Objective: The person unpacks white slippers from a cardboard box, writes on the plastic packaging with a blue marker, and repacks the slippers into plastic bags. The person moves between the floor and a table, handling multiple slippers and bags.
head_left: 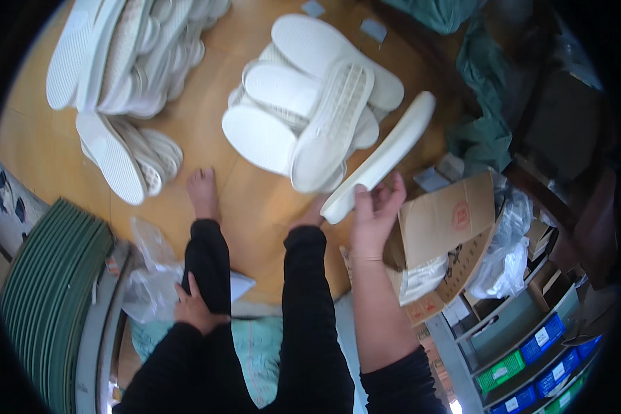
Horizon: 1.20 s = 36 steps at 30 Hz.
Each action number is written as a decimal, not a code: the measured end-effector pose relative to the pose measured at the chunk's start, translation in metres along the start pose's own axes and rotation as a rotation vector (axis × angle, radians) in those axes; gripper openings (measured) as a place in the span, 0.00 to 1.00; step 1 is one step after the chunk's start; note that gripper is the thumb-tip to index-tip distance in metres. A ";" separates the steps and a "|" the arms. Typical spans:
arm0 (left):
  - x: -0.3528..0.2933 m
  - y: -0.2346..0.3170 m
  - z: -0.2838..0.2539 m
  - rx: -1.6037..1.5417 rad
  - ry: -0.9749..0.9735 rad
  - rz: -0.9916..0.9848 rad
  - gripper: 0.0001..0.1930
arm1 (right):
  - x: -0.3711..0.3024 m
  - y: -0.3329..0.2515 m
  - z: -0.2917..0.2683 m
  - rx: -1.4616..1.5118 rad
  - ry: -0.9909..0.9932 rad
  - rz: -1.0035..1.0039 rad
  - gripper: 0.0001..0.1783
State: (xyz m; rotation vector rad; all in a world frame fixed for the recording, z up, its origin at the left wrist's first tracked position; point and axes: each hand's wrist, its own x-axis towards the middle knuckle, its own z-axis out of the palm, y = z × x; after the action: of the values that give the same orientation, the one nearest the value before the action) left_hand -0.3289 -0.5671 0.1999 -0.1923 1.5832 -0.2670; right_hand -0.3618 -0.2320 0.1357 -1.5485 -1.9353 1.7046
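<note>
My right hand (377,214) grips one end of a white shoe sole (386,153), thumb and fingers pinching it near the heel or toe end; which end I cannot tell. The sole is turned on edge, its long side wall showing. Just left of it lies a loose heap of white shoe soles (262,138), some tread up, one showing its gridded inner side. My left hand (196,310) rests on my left thigh with its fingers spread, holding nothing.
Stacked white soles (127,62) stand at the far left, with a smaller row (117,152) nearer. An open cardboard box (438,221) and plastic bags (501,269) sit at right. Green slatted panel (55,269) at left; blue and green bins (544,338) lower right; green cloth (486,90) far right.
</note>
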 end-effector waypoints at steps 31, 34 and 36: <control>0.009 0.019 0.019 0.121 0.049 -0.054 0.72 | 0.012 0.016 0.061 -0.826 -0.241 -0.122 0.36; 0.007 0.017 0.017 0.093 0.049 -0.041 0.72 | -0.004 0.028 0.044 -0.701 -0.131 -0.167 0.33; 0.006 0.016 0.013 0.079 0.034 -0.035 0.71 | -0.030 0.036 0.005 -0.663 -0.368 0.053 0.32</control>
State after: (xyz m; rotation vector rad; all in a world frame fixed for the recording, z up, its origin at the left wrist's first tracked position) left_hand -0.3152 -0.5542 0.1895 -0.1547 1.6010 -0.3612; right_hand -0.3303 -0.2638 0.1204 -1.5378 -2.8920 1.5292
